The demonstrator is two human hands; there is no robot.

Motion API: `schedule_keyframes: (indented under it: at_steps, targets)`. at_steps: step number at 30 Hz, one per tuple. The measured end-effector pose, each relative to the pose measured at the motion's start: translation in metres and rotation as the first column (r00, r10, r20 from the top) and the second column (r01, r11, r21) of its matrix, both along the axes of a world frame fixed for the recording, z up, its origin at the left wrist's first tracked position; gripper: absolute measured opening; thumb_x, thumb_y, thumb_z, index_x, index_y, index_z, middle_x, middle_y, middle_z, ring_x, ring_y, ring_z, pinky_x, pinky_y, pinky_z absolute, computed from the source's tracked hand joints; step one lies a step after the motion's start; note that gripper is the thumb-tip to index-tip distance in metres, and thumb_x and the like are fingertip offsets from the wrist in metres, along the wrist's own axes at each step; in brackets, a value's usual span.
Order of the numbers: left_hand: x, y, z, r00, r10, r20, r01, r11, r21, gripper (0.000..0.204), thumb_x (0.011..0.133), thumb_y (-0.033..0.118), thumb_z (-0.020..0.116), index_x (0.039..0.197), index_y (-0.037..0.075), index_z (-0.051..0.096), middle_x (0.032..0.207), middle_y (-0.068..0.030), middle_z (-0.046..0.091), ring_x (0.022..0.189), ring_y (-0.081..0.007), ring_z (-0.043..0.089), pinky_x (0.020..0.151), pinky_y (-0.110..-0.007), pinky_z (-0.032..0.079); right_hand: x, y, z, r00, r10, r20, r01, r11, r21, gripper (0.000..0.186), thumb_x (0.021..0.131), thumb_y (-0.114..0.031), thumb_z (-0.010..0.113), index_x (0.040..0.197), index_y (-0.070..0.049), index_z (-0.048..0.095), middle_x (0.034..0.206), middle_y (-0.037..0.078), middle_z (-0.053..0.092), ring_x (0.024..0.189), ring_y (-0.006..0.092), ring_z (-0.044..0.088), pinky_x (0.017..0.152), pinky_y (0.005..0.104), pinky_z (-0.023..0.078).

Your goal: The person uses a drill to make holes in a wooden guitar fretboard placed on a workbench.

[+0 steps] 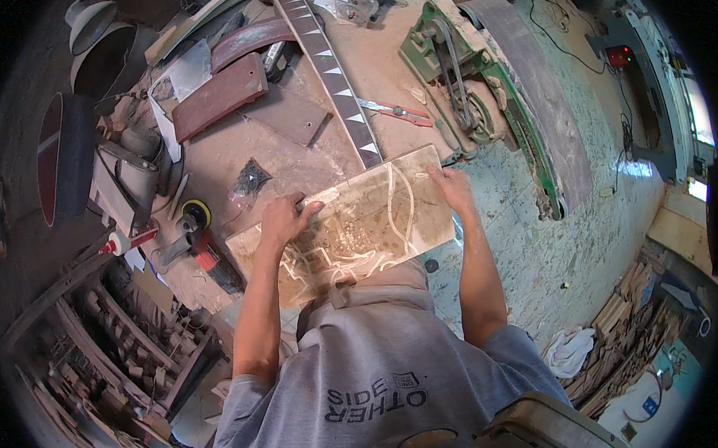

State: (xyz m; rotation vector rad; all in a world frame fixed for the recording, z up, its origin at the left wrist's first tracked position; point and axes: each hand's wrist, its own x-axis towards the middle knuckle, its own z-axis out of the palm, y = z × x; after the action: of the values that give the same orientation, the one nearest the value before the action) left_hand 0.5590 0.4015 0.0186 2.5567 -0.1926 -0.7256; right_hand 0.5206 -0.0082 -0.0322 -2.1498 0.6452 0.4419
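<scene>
A flat rectangular board (359, 216) is held tilted in front of my body. Its face is stained brown, with pale curved lines and worn patches across it. My left hand (287, 219) grips its upper edge toward the left end, fingers curled over behind. At the upper right corner my right hand (455, 191) pinches the board, thumb toward the face. The fingertips behind the board are hidden. Just beyond its top edge lies the end of a long dark strip with white triangles (338, 85). The dusty workbench (292, 159) stands beyond the board.
A green belt sander (465, 83) stands at the right. On the bench lie red-handled pliers (398, 112), dark red wooden pieces (221, 96) and a small black packet (250, 178). An angle grinder with a yellow pad (199, 239) and a glue bottle (127, 240) sit at the left. Wood scraps (620, 333) pile lower right.
</scene>
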Motion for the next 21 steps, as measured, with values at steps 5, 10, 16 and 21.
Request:
schedule_keyframes:
  at_steps: [5,10,16,21]
  targets:
    - [0.004,-0.004,0.012,0.996,0.038,-0.084,-0.035,0.998,0.045,0.064,0.089,0.065,0.068,0.107,0.003,0.075,0.094,-0.0215,0.075,0.095,-0.041,0.071,0.084,-0.05,0.054,0.006,-0.004,-0.003,0.998,0.044,-0.055,-0.043,0.999,0.017,0.068,0.091,-0.062,0.067,0.094,0.005,0.074,0.078,0.022,0.069,0.072,0.0295,0.065,0.071,0.0427,0.049]
    - [0.009,-0.017,0.008,0.999,0.03,0.024,-0.03,1.0,-0.011,0.065,0.087,0.066,0.068,0.103,0.003,0.075,0.092,-0.0214,0.075,0.092,-0.0401,0.072,0.083,-0.05,0.055,0.0,-0.009,-0.021,1.0,0.001,0.011,-0.002,0.995,0.096,0.07,0.091,-0.063,0.068,0.092,0.006,0.073,0.078,0.022,0.069,0.07,0.0289,0.063,0.071,0.043,0.049]
    - [0.029,-0.109,0.017,0.998,-0.044,0.034,0.043,0.998,0.036,0.073,0.087,0.075,0.062,0.097,0.004,0.076,0.084,-0.0225,0.074,0.085,-0.0412,0.072,0.078,-0.051,0.056,0.004,-0.012,-0.023,0.998,0.064,-0.022,-0.063,0.996,0.068,0.069,0.092,-0.063,0.067,0.093,0.006,0.074,0.078,0.023,0.068,0.071,0.0285,0.063,0.07,0.043,0.049]
    - [0.034,-0.119,-0.008,0.995,-0.102,-0.023,0.102,0.994,0.028,0.076,0.087,0.077,0.06,0.096,0.004,0.076,0.082,-0.0218,0.073,0.086,-0.0419,0.072,0.078,-0.052,0.055,0.003,-0.01,-0.023,0.996,0.091,-0.004,-0.091,0.994,0.055,0.069,0.092,-0.064,0.066,0.093,0.004,0.074,0.077,0.021,0.069,0.069,0.0286,0.062,0.07,0.0432,0.049]
